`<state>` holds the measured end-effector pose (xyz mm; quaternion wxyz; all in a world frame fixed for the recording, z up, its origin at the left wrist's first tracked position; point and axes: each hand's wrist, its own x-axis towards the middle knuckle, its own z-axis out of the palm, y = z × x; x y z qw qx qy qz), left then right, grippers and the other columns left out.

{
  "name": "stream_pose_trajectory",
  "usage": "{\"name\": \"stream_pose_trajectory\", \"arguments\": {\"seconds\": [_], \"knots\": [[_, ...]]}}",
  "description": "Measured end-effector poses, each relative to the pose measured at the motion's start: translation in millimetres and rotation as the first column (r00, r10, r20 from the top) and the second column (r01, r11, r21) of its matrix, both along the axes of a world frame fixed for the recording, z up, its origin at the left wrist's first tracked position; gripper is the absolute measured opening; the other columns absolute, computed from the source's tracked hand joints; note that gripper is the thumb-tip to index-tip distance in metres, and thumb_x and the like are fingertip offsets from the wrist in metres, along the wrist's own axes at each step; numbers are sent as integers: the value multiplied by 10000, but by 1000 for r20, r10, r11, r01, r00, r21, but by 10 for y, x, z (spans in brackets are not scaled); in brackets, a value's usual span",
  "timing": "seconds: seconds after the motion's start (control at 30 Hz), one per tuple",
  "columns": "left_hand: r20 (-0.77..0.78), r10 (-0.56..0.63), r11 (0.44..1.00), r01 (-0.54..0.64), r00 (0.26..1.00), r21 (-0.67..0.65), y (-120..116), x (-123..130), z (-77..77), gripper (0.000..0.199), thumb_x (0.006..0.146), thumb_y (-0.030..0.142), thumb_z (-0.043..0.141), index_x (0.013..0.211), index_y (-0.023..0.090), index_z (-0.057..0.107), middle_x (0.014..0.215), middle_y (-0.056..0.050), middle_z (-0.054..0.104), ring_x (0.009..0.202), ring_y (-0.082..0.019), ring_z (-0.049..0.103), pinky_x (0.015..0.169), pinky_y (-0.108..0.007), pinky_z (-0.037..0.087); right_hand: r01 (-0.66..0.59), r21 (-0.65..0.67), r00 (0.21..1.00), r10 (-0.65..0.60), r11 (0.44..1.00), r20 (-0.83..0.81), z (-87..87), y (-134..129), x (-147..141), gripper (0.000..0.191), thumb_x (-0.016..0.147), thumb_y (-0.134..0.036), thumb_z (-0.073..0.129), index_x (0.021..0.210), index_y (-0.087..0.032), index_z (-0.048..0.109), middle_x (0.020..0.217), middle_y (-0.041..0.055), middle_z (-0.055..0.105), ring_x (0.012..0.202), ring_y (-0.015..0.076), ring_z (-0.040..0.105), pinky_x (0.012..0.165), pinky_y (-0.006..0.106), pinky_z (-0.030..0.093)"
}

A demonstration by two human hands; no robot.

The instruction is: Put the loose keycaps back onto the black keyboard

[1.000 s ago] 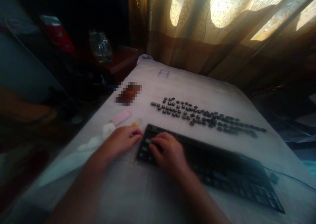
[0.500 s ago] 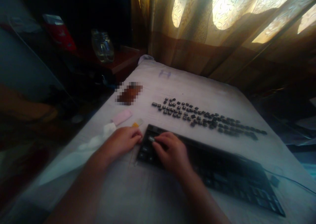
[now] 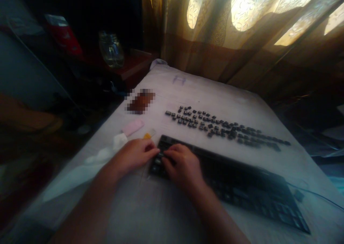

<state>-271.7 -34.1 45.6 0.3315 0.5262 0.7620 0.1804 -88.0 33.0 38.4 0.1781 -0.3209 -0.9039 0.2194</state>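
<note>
A black keyboard (image 3: 242, 181) lies slantwise on the white-covered surface, most of its middle showing no keycaps. My left hand (image 3: 139, 152) is closed at the keyboard's left end, thumb and forefinger tips close together by the upper left keys. Whatever those fingertips hold is hidden. My right hand (image 3: 184, 165) bends over the same corner, its thumb and fingers pinched around a small keycap (image 3: 161, 154) that is mostly covered. Beyond the keyboard, loose black keycaps (image 3: 210, 126) are spread in rough rows.
A pink item (image 3: 133, 127), crumpled white tissue (image 3: 119, 140) and a small yellow-and-clear item (image 3: 147, 134) lie left of the keyboard. A blurred-out brown object (image 3: 141, 102) is farther back. A glass jar (image 3: 111, 52) stands on the side table. The keyboard's cable (image 3: 314, 194) trails right.
My left hand has shifted slightly right onto the keyboard's corner. My right hand has moved a little left and down with the keycap, so the fingertips of both hands nearly meet.
</note>
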Motion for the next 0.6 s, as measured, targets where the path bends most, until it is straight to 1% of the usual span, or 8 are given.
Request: {"name": "stream_pose_trajectory", "arguments": {"seconds": [0.1, 0.2, 0.43, 0.6], "knots": [[29, 8, 1000, -7, 1000, -15, 3, 28, 10, 326, 824, 527, 571, 835, 217, 671, 784, -18, 705, 748, -215, 643, 645, -301, 413, -13, 3, 999, 13, 1000, 30, 26, -8, -1, 107, 841, -190, 682, 876, -208, 781, 929, 66, 715, 861, 216, 651, 745, 318, 517], [43, 17, 1000, -16, 999, -18, 5, 46, 22, 314, 823, 518, 574, 814, 216, 660, 773, -18, 701, 746, -219, 646, 650, -306, 418, -20, 17, 999, 20, 1000, 40, 34, -21, -3, 103, 843, -188, 677, 830, -213, 776, 917, 67, 710, 845, 218, 648, 733, 323, 516], [31, 22, 1000, -22, 999, -2, 11, 42, -7, 290, 819, 498, 576, 793, 217, 648, 754, -14, 694, 736, -215, 637, 633, -302, 406, -7, 18, 1000, 7, 1000, 11, 13, -37, -13, 117, 852, -178, 665, 851, -215, 777, 935, 71, 709, 846, 212, 645, 739, 319, 517], [35, 38, 999, -37, 999, -23, 20, 67, 18, 261, 820, 469, 567, 782, 216, 618, 738, -13, 675, 734, -222, 635, 634, -307, 397, -5, -5, 998, 6, 1000, 59, 48, -29, -14, 117, 853, -181, 672, 817, -217, 778, 916, 65, 710, 835, 212, 647, 734, 322, 515]]}}
